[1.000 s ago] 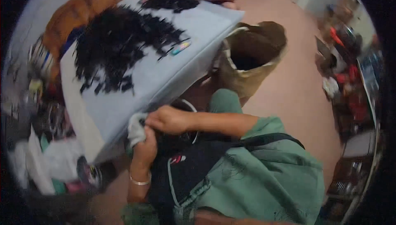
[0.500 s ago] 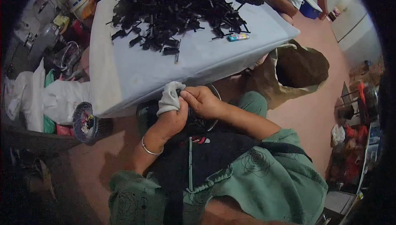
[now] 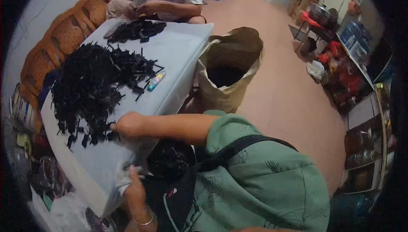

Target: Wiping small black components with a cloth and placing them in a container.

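The black plastic pieces (image 3: 91,89) lie heaped on the table (image 3: 178,58) toward ten o'clock; they look light, stiff and prone to tangle, so a pinch on a single piece at the pile's near edge seems best. The right hand (image 3: 127,124) rests closed there, touching loose pieces. At seven o'clock the left hand (image 3: 135,189) grips a white cloth (image 3: 123,180).

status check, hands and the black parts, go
Right hand reaching onto the table, fingers at the pile of black parts. Left hand low at the table edge, gripping a white cloth. Nothing blocking the pile.
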